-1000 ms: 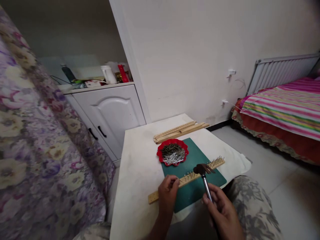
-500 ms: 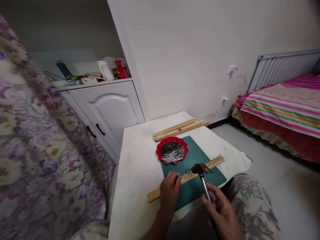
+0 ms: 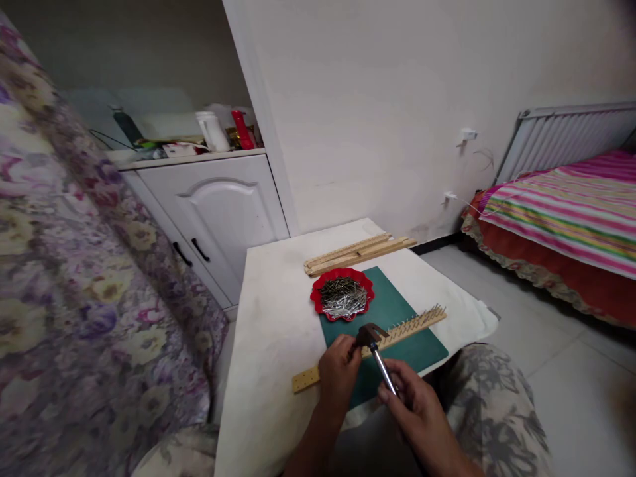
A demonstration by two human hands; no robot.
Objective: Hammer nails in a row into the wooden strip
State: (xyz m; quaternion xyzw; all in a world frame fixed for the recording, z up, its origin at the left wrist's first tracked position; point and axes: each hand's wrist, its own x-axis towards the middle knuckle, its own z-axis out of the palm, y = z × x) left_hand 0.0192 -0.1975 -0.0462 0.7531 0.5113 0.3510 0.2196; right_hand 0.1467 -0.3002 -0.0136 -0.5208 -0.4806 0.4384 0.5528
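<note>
A wooden strip [image 3: 305,380] lies slantwise across a green mat [image 3: 390,301], its left end past the mat with small holes in it. Rows of nails [image 3: 415,322] stand up along its right part. My left hand [image 3: 338,372] rests over the strip with thumb and fingers pinched together; what is between the fingertips is hidden. In my right hand [image 3: 420,407] is a claw hammer [image 3: 381,366], gripped by its metal handle. The hammer's head is right beside my left fingertips, above the strip. Behind the hands, a red scalloped bowl [image 3: 316,306] holds a pile of loose nails [image 3: 342,297].
More wooden strips [image 3: 358,257] lie at the far end of the white-covered table [image 3: 268,318]. A flowered curtain [image 3: 124,298] hangs at the left, before a white cabinet [image 3: 228,212]. A bed [image 3: 566,205] stands at the right.
The hammer in my right hand has moved left along the strip, bringing its head to my left fingertips. My left hand stays pinched at nearly the same spot.
</note>
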